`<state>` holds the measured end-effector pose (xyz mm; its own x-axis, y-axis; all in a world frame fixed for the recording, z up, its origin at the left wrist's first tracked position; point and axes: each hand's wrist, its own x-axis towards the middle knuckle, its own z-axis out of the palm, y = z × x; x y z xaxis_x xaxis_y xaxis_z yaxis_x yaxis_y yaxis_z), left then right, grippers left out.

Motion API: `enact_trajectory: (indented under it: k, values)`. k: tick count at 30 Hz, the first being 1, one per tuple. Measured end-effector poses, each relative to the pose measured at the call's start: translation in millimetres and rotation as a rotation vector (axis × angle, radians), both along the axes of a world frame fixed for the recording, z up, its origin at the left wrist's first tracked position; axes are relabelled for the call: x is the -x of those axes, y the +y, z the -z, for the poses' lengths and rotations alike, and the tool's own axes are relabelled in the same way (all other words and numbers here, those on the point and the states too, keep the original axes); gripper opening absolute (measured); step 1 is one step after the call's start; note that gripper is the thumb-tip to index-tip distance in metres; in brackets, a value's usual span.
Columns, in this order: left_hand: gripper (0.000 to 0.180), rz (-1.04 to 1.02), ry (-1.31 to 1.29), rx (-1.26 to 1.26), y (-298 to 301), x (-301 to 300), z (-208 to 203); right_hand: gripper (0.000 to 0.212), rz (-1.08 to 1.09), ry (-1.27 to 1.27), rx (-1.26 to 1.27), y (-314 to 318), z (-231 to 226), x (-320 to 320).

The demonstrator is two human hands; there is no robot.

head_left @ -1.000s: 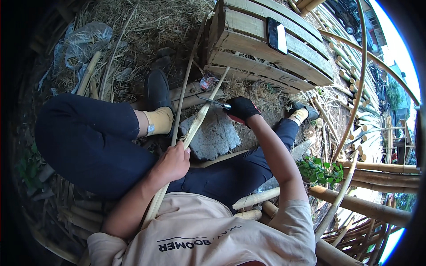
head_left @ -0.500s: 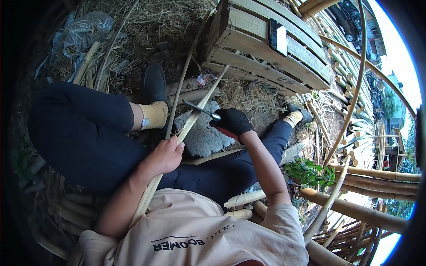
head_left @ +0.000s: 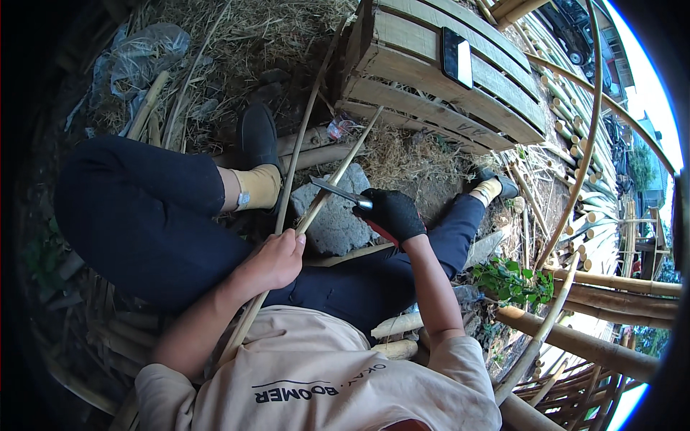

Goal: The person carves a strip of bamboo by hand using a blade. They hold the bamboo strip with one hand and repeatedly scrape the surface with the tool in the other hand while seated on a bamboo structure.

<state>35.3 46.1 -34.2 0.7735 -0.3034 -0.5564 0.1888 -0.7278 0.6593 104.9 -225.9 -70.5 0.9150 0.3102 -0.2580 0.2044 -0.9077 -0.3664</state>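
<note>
My bare left hand [head_left: 279, 260] is wrapped round a long pale bamboo strip [head_left: 343, 164], which slants from beside my body up toward the wooden crate. In its black glove, my right hand [head_left: 392, 215] is closed on the handle of a knife [head_left: 338, 192]. The knife's blade lies across the strip, a little beyond my left fingers; whether its edge bites in is too small to tell. Under the strip and the knife is a rough grey stone [head_left: 332, 223], between my legs.
A slatted wooden crate [head_left: 424, 100] stands ahead with a phone [head_left: 456, 57] on it. A thin bent pole [head_left: 307, 115] runs close left of the strip. Bamboo poles [head_left: 586, 345] and a leafy plant [head_left: 514, 281] are at the right. Crumpled plastic [head_left: 147, 50] lies far left.
The knife has moved a little down along the strip, nearer my left hand, and its blade lies flatter. My left hand keeps its grip. The whole view has shifted slightly.
</note>
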Motion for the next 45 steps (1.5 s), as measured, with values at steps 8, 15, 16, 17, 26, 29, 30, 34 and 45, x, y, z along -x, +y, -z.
enact_trajectory:
  k: [8, 15, 16, 17, 26, 29, 30, 34, 45]
  values:
    - [0.03, -0.043, -0.279, -0.02, -7, 8, 3, 0.037, 0.093, -0.015, 0.033, 7, 13, -6]
    - [0.026, 0.009, -0.43, -0.142, -14, 14, 2, 0.04, 0.097, -0.034, -0.009, 13, 14, -1]
    - [0.025, 0.037, -0.421, -0.174, -16, 13, 3, 0.04, 0.106, -0.032, -0.034, 11, 15, 0]
    - [0.025, 0.039, -0.423, -0.169, -16, 13, 4, 0.04, 0.109, -0.034, -0.03, 11, 13, 2]
    - [0.025, 0.109, -0.492, -0.279, -18, 11, 5, 0.038, 0.158, 0.016, 0.064, 3, -1, 9]
    - [0.026, 0.082, -0.479, -0.258, -15, 11, 10, 0.04, 0.101, -0.026, 0.023, 4, -7, 6]
    - [0.026, 0.079, -0.47, -0.241, -14, 11, 8, 0.04, 0.073, 0.036, 0.013, 5, -7, 4]
    - [0.027, 0.05, -0.422, -0.183, -11, 10, 5, 0.038, 0.054, 0.061, 0.058, 10, -2, 2]
    - [0.026, 0.048, -0.437, -0.201, -14, 11, 4, 0.038, 0.098, 0.125, -0.017, 8, 23, -3]
